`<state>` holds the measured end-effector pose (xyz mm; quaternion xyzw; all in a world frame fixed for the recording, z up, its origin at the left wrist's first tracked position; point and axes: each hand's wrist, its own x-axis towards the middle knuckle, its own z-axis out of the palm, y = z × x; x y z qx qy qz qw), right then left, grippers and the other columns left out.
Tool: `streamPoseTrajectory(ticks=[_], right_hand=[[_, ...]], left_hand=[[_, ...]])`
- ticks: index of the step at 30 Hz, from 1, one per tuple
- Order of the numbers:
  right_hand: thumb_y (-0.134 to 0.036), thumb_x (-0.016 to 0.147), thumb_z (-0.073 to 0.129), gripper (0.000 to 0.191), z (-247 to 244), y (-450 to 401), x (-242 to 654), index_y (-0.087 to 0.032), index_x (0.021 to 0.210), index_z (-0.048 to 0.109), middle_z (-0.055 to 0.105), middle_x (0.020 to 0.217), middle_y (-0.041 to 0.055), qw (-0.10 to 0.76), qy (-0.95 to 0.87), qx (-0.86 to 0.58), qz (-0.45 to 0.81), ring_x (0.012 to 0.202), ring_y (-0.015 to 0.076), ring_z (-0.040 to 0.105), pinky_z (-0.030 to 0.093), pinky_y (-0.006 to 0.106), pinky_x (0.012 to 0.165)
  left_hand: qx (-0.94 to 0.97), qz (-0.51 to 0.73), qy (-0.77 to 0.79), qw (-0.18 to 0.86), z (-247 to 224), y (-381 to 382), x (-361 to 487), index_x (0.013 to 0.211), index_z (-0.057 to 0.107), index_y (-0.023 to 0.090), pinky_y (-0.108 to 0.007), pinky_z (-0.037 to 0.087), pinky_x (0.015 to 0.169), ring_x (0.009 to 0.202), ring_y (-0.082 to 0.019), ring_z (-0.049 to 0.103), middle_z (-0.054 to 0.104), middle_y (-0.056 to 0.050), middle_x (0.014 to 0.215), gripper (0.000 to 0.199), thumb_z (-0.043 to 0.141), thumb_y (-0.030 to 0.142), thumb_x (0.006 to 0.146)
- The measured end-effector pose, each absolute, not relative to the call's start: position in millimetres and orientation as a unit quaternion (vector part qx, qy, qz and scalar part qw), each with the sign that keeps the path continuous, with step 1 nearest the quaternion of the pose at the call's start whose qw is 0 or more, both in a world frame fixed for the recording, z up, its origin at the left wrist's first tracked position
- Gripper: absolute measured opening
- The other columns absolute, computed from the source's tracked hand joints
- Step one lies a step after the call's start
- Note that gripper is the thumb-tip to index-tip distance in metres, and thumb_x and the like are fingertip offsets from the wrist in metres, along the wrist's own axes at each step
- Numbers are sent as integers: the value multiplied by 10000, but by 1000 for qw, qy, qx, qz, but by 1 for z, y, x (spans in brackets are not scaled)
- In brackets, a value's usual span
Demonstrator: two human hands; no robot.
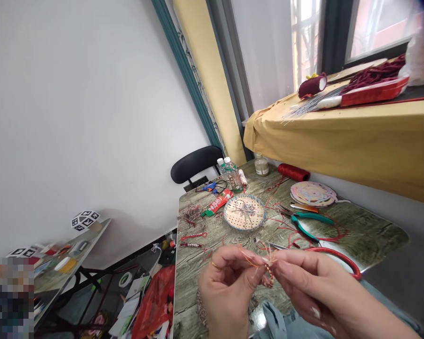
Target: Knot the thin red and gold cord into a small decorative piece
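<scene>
My left hand (229, 282) and my right hand (311, 278) meet above the front of the table. Between their pinched fingertips is a small braided cord (269, 275), orange-brown and pale, with loose thread ends fanning out on top. The left thumb and forefinger close on one side of it, the right thumb and forefinger on the other. Red-handled scissors (349, 263) lie just behind the right hand, their blades partly hidden. Beyond the hands rests a round woven basket (244, 213) holding small bits. Green-handled pliers (305, 226) are to its right.
Plastic bottles (233, 176), a glass jar (261, 165) and a red thread spool (294, 172) stand or lie at the back. A pale coiled round mat (314, 194) is at right. Tangled threads (191, 214) lie left. A yellow-draped ledge (339, 136) overhangs the right side.
</scene>
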<state>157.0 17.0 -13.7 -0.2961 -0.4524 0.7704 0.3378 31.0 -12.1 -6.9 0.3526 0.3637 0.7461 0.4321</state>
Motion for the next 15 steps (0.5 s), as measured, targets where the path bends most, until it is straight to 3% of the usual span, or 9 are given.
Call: streamPoseTrajectory(ticks=[7, 10, 15], right_hand=[[-614, 609, 826, 529, -10, 15, 155, -190, 507, 527, 341, 493, -75, 372, -394, -335, 771, 495, 87, 212, 162, 260, 475], [-606, 623, 819, 512, -11, 16, 154, -189, 506, 546, 373, 492, -66, 394, -419, -339, 745, 493, 91, 257, 190, 254, 478], [-597, 696, 785, 437, -14, 16, 154, -190, 595, 665, 471, 559, -45, 439, -473, -331, 689, 483, 86, 328, 273, 227, 450]], left_hand=[[472, 749, 376, 274, -20, -10, 28, 758, 788, 266, -169, 571, 598, 624, -116, 698, 771, 38, 682, 173, 850, 114, 704], [544, 733, 344, 220, -22, -8, 23, 822, 793, 286, -222, 574, 629, 641, -139, 698, 777, 29, 709, 223, 808, 78, 742], [499, 744, 347, 278, -24, -7, 24, 715, 788, 263, -205, 541, 642, 676, -127, 672, 741, 22, 713, 115, 835, 161, 741]])
